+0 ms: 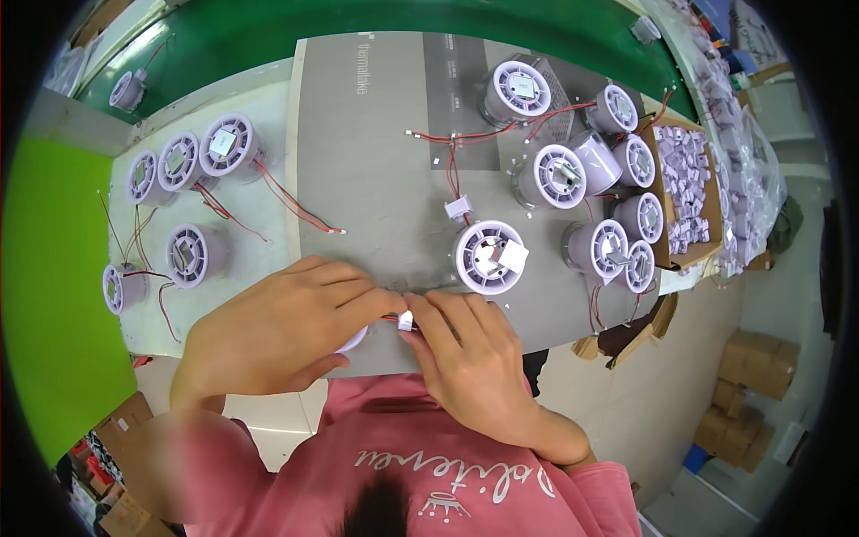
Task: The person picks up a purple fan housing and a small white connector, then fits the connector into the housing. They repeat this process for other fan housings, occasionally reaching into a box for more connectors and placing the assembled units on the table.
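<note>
Near the table's front edge, my left hand (291, 322) is curled over a lilac round housing (356, 340), of which only a rim shows below the fingers. Its index fingertip reaches to short red and black wires (390, 318). My right hand (474, 349) pinches a small white piece (406, 320) at the end of these wires, its fingertips nearly meeting the left ones. Just beyond the right hand stands a lilac slotted housing (463, 259) with a loose white square (514, 257) on top. A small lilac clip (458, 209) lies behind it by red wires.
Several wired lilac housings stand at the left (228, 145) and at the right (555, 176) of the grey board (358, 179). A cardboard box (713, 192) at the far right holds many small lilac clips. Red wires (438, 138) trail across the board.
</note>
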A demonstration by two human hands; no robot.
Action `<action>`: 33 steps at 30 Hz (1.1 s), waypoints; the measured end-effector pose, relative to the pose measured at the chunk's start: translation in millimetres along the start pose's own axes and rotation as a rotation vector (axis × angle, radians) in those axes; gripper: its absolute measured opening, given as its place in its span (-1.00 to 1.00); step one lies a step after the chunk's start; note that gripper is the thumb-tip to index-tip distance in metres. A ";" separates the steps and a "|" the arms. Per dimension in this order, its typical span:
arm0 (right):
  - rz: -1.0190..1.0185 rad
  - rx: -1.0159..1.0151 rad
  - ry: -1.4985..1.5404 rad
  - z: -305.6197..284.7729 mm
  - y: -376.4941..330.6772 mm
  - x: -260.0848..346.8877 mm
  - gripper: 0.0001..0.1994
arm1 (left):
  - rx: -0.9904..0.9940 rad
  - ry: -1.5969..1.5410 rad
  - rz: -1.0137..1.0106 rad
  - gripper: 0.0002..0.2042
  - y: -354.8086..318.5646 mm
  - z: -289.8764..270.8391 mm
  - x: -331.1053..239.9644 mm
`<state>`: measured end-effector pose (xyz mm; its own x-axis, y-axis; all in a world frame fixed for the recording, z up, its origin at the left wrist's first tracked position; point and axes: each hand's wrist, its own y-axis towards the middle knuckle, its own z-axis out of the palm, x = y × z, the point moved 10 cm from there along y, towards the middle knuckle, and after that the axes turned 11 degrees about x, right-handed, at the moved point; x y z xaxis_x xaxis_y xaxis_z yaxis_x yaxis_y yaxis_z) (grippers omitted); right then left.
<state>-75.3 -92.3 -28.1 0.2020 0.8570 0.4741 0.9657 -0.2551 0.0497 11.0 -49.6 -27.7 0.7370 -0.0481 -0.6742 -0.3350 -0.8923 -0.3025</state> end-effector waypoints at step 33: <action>-0.003 -0.274 0.923 -49.0 -7.9 -28.4 -0.70 | -0.548 -0.757 -0.051 -0.28 -27.5 -14.7 9.9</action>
<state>-96.7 -136.5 1.1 -0.1219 0.1974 0.9727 0.8707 -0.4491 0.2003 36.1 -32.1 -16.1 0.1002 0.1300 -0.9864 0.1531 -0.9816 -0.1139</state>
